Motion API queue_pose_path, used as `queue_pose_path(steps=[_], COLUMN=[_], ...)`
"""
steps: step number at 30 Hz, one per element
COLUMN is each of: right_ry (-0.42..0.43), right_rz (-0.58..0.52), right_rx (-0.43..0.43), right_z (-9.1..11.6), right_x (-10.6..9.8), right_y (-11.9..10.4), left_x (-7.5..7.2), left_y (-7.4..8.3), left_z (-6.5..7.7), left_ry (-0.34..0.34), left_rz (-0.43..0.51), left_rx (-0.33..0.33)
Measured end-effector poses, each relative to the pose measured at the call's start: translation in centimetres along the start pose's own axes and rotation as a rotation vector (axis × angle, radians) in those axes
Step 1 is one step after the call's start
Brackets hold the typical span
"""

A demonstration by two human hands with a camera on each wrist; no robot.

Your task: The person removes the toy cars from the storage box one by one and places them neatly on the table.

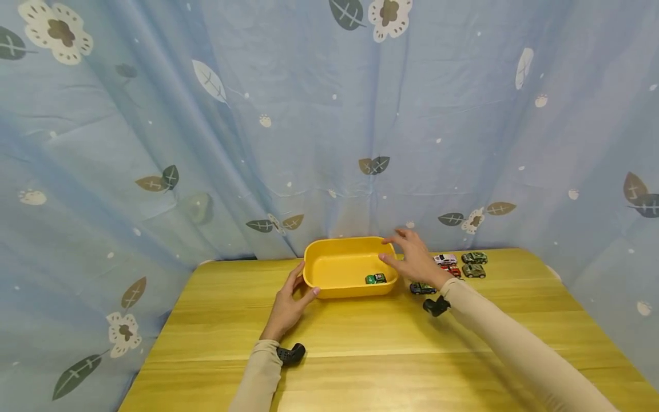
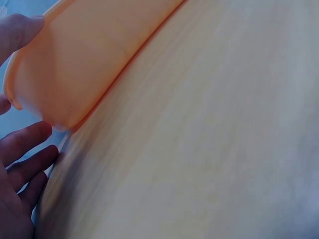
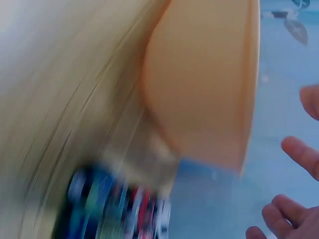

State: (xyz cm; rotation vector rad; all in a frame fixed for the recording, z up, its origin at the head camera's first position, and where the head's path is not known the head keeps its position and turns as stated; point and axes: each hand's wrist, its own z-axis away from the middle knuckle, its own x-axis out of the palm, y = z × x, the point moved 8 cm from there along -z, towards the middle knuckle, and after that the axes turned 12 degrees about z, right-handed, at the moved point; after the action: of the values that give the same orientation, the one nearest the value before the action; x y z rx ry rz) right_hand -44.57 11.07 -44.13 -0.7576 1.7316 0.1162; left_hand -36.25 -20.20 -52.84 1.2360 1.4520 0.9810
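Observation:
A yellow plastic tub point(image 1: 355, 292) stands on the wooden table; it looks orange in both wrist views. Inside, near the front right corner, sits a green and black toy car point(image 1: 376, 278). My left hand point(image 1: 288, 306) grips the tub's left end, the thumb point(image 2: 30, 25) on the rim and the other fingers around the end. Over the tub's right end is my right hand point(image 1: 416, 260), fingers spread and holding nothing; in the right wrist view its fingertips are apart from the tub wall point(image 3: 204, 84).
Right of the tub stand several toy cars: a white car point(image 1: 445, 260), a red car point(image 1: 452, 270), green camouflage cars point(image 1: 474, 258) and a dark car point(image 1: 423, 288), partly behind the right arm. A blue patterned curtain point(image 1: 329, 143) hangs behind the table point(image 1: 360, 355).

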Motion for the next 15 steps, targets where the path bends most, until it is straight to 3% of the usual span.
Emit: queue_pose_path(steps=[7,15], right_ry=[-0.16,-0.188], right_rz=[-0.027,-0.09], right_rx=[-0.003,0.063], right_z=[-0.5,-0.6], right_x=[4.5,5.3], right_y=[-2.0,-1.4], left_x=[0.2,0.1], left_y=[-0.3,0.1], left_z=[0.2,0.1], left_ry=[0.0,0.008], left_rz=[0.007,-0.004], left_rx=[0.0,0.003])
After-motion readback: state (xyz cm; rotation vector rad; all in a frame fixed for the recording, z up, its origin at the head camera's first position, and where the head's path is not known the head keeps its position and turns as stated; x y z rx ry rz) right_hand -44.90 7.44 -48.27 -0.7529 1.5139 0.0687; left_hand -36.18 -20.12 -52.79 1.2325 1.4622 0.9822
